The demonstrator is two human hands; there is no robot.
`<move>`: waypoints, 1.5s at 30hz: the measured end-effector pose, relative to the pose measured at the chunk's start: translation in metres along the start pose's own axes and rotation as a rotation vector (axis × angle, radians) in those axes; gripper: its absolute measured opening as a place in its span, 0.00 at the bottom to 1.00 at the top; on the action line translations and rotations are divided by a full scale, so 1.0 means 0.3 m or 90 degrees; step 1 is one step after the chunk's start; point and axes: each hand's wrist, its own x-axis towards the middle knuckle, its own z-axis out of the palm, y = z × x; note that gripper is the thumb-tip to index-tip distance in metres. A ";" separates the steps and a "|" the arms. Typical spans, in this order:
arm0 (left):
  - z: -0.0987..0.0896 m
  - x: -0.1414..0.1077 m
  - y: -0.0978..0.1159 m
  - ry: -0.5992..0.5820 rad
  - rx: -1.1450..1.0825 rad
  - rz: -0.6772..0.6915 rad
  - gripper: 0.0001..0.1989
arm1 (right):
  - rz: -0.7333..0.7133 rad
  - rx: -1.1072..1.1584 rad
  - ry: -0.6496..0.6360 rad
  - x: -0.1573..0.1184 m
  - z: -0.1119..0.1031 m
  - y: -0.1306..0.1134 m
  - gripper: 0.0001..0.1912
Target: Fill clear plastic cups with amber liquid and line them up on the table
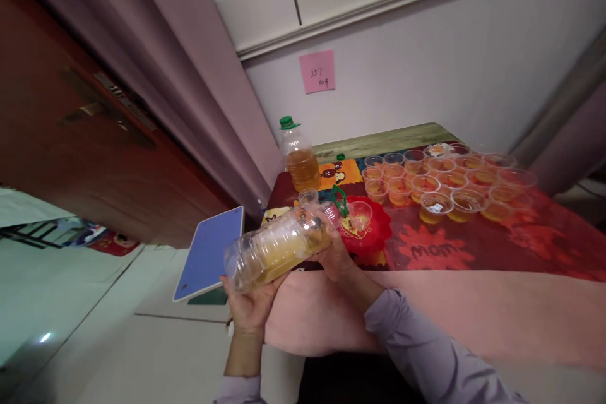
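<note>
A large clear plastic bottle (274, 246) with some yellow liquid lies tilted in both of my hands, its neck toward the right. Under its base is my left hand (253, 303), fingers curled round the bottom end. My right hand (335, 252) grips it near the neck. Beyond the neck, a clear plastic cup (358, 214) stands on a red scalloped tray (381, 227). A green loop handle (339, 200) shows by the bottle's mouth. Whether liquid is flowing out cannot be made out.
Several clear cups of yellowish liquid (426, 183) stand in rows at the right of the table. A second bottle (302, 164), green-capped, stands at the back left, near another cup (308, 196). A green cap (340, 156) lies behind. A blue stool (211, 252) is at the left.
</note>
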 end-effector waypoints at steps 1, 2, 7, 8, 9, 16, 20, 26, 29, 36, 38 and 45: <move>0.000 0.005 -0.012 -0.016 -0.006 -0.008 0.38 | -0.003 -0.001 -0.001 0.004 -0.001 0.000 0.39; 0.005 0.010 -0.018 -0.021 -0.002 -0.011 0.38 | -0.006 -0.001 0.000 0.007 -0.002 0.000 0.39; 0.062 0.019 -0.004 -0.006 0.042 -0.005 0.31 | -0.001 0.006 0.007 0.016 -0.002 -0.003 0.41; 0.073 0.018 0.003 -0.004 0.044 -0.005 0.30 | -0.001 0.010 0.006 0.016 -0.002 -0.003 0.41; 0.080 0.015 0.011 -0.002 0.044 -0.007 0.29 | -0.002 0.014 0.003 0.015 -0.001 -0.004 0.40; 0.082 0.004 0.069 0.068 0.031 -0.033 0.22 | 0.029 0.003 -0.030 0.006 0.006 -0.016 0.43; 0.088 0.007 0.077 0.071 0.029 -0.035 0.23 | 0.028 0.006 -0.023 0.005 0.009 -0.018 0.46; 0.104 0.014 0.083 0.057 0.021 -0.026 0.27 | 0.024 0.026 -0.031 0.006 0.013 -0.018 0.47; 0.136 0.013 0.090 0.086 0.054 -0.016 0.25 | 0.021 0.037 -0.035 0.008 0.014 -0.020 0.46; 0.244 0.003 0.084 0.162 0.148 0.024 0.19 | 0.041 0.062 -0.026 0.020 0.000 -0.009 0.41; 0.256 0.003 0.084 0.164 0.132 0.017 0.19 | 0.039 0.072 -0.018 0.023 -0.003 -0.007 0.41; 0.292 0.005 0.084 0.193 0.184 0.028 0.17 | 0.026 0.082 -0.017 0.029 -0.007 0.000 0.44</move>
